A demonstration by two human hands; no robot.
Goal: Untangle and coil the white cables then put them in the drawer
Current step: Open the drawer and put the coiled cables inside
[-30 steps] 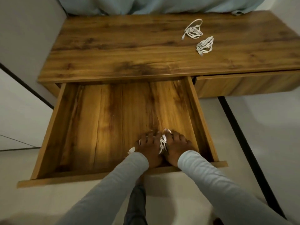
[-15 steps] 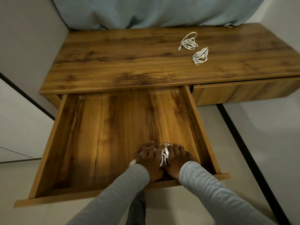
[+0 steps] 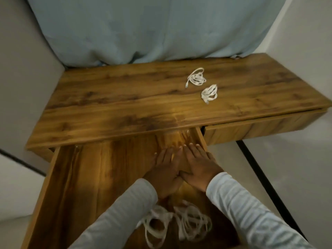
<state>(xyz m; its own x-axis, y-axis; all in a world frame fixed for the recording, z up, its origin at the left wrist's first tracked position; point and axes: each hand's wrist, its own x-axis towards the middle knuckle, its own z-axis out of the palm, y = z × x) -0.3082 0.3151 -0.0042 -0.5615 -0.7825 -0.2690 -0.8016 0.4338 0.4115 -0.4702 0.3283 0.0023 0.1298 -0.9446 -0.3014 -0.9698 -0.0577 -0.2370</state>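
Observation:
The wooden drawer (image 3: 75, 186) stands pulled out below the desk top. Loose white cable coils (image 3: 179, 223) lie on its floor near the front, between my two forearms. My left hand (image 3: 166, 171) and my right hand (image 3: 199, 166) are side by side above the drawer's far right part, fingers straight and pointing toward the desk, holding nothing. Two more coiled white cables sit on the desk top: one further back (image 3: 196, 79) and one nearer (image 3: 209, 93).
The wooden desk top (image 3: 125, 97) stretches across the view, with a second, shut drawer front (image 3: 255, 129) at the right. A pale blue curtain (image 3: 161, 27) hangs behind the desk. Light floor with a dark stripe (image 3: 262, 177) lies at the right.
Both hands have let go of the white cables, which now lie in the drawer, and have moved forward toward the desk with fingers straightened. The camera has tilted up.

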